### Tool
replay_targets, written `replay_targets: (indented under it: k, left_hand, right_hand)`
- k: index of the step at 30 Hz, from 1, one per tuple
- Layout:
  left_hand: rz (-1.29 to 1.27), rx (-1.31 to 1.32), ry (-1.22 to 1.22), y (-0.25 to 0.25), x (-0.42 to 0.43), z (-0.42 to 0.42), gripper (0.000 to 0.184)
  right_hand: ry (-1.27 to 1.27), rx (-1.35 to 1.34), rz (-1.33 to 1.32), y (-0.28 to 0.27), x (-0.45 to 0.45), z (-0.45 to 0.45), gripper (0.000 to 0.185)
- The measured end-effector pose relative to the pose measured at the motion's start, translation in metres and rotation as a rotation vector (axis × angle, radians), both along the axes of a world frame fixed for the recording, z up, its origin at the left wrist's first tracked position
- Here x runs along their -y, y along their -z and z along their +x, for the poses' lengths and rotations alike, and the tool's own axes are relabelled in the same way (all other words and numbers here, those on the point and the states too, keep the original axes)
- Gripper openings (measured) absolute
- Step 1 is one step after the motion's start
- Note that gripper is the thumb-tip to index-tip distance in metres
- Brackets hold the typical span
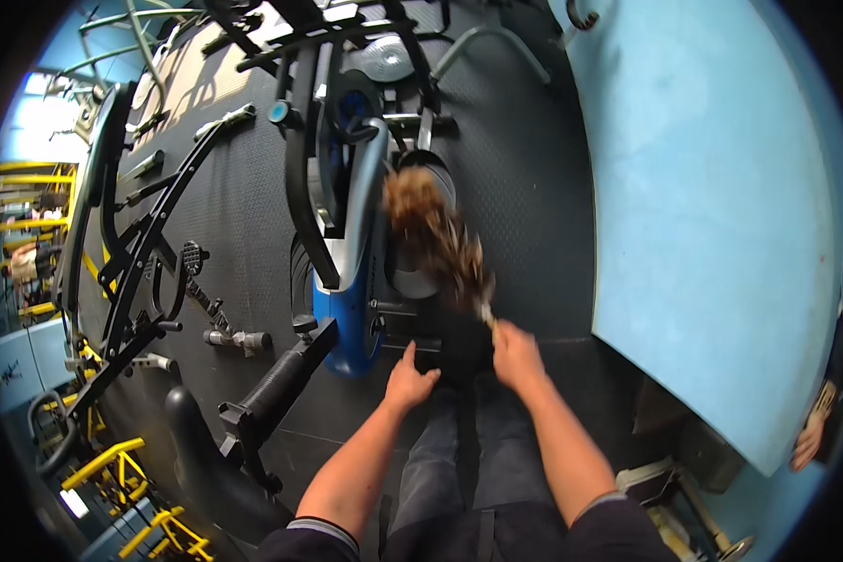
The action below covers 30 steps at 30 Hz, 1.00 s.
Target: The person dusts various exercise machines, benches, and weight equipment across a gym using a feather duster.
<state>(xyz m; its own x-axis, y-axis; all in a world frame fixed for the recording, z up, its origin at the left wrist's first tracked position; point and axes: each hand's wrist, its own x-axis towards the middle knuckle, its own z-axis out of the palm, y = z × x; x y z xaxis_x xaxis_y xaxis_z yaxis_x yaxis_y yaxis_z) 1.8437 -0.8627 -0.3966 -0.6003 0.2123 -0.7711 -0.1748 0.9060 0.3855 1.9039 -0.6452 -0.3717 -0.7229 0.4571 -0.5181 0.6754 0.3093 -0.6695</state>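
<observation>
A brown feather duster (436,239) reaches up and to the left from my right hand (515,354), whose fingers are wrapped round its thin light handle. Its feathers are blurred and lie over the lower part of an exercise machine, beside the blue and silver housing (347,309). Left of it, my left hand (410,380) is held low near the housing and a short black bar, with the index finger stretched out, the thumb apart and nothing in it. Whether that fingertip touches the bar I cannot tell.
A light blue wall (702,206) stands on the right. On the left are a black bike seat (206,468), a black metal frame (150,244) and yellow racks (36,201). Dark textured matting (525,178) covers the floor. Another person's hand (808,440) shows at the far right.
</observation>
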Motion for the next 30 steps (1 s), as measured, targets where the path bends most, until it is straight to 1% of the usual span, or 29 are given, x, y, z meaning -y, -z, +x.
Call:
replay_targets:
  k: [1,3,4,5,6,7,9,13,14,16,17,19,20,21,22,23,25,26,27,28,29,30]
  left_hand:
    - [-0.015,0.031,-0.023,-0.006,0.002,0.007,0.085]
    - [-0.048,0.137,-0.084,-0.034,0.0,0.012,0.083]
    - [-0.059,0.153,-0.106,-0.041,0.003,0.017,0.083]
    - [-0.067,0.168,-0.126,-0.047,0.005,0.02,0.082]
    - [-0.083,0.197,-0.153,-0.059,0.004,0.02,0.082]
    - [-0.073,0.179,-0.176,-0.065,0.006,0.023,0.082]
    - [-0.094,0.155,-0.17,-0.074,0.006,0.026,0.081]
    - [-0.024,0.114,-0.259,-0.121,-0.005,0.016,0.079]
    - [-0.012,0.102,-0.261,-0.131,-0.005,0.014,0.079]
    - [0.067,0.023,-0.222,-0.149,-0.007,0.01,0.076]
    - [0.144,-0.046,-0.205,-0.165,-0.008,0.007,0.074]
    - [0.319,-0.141,-0.242,-0.203,-0.011,0.002,0.071]
    - [0.325,-0.156,-0.25,-0.226,-0.012,-0.001,0.071]
    - [0.386,-0.266,-0.223,-0.25,-0.008,-0.005,0.069]
    - [0.435,-0.383,-0.201,-0.273,0.001,-0.009,0.067]
    - [0.414,-0.415,-0.235,-0.294,0.01,-0.011,0.067]
    - [0.477,-0.652,-0.223,-0.328,0.027,-0.014,0.059]
    - [0.456,-0.681,-0.258,-0.34,0.04,-0.015,0.059]
    - [0.438,-0.799,-0.259,-0.351,0.054,-0.015,0.055]
    - [0.416,-0.917,-0.26,-0.362,0.069,-0.015,0.05]
    - [0.393,-0.945,-0.302,-0.373,0.085,-0.014,0.05]
    - [0.343,-1.048,-0.343,-0.382,0.101,-0.014,0.046]
  right_hand:
    - [-0.006,-0.034,-0.061,-0.01,0.012,0.033,0.016]
    - [-0.024,0.047,-0.127,-0.04,0.028,0.098,0.017]
    - [-0.044,0.043,-0.084,-0.052,0.031,0.125,0.019]
    - [-0.079,0.149,-0.043,-0.069,0.028,0.141,0.02]
    - [-0.055,0.21,0.006,-0.077,0.025,0.151,0.022]
    - [-0.076,0.191,0.015,-0.085,0.019,0.147,0.022]
    - [0.03,0.353,0.054,-0.101,0.004,0.135,0.024]
    - [0.109,0.212,0.081,-0.105,-0.022,0.09,0.025]
    - [0.13,0.086,0.136,-0.112,-0.022,0.076,0.024]
    - [0.109,-0.023,0.095,-0.134,-0.024,0.055,0.023]
    - [0.083,-0.152,0.073,-0.142,-0.023,0.049,0.023]
    - [-0.023,-0.132,-0.043,-0.164,-0.021,0.038,0.021]
    - [-0.071,-0.083,-0.069,-0.175,-0.02,0.033,0.02]
    - [-0.135,-0.041,-0.104,-0.182,-0.015,0.025,0.018]
    - [-0.174,-0.063,-0.115,-0.183,-0.011,0.019,0.018]
    - [-0.218,-0.09,-0.128,-0.181,-0.008,0.015,0.018]
    - [-0.306,-0.13,-0.155,-0.179,-0.001,0.01,0.017]
    - [-0.304,-0.168,-0.182,-0.181,0.002,0.006,0.016]
    - [-0.306,-0.204,-0.211,-0.181,0.009,-0.001,0.014]
    - [-0.365,-0.253,-0.147,-0.209,0.017,-0.01,0.013]
    - [-0.417,-0.267,-0.153,-0.225,0.025,-0.014,0.013]
    - [-0.404,-0.275,-0.229,-0.236,0.033,-0.018,0.013]
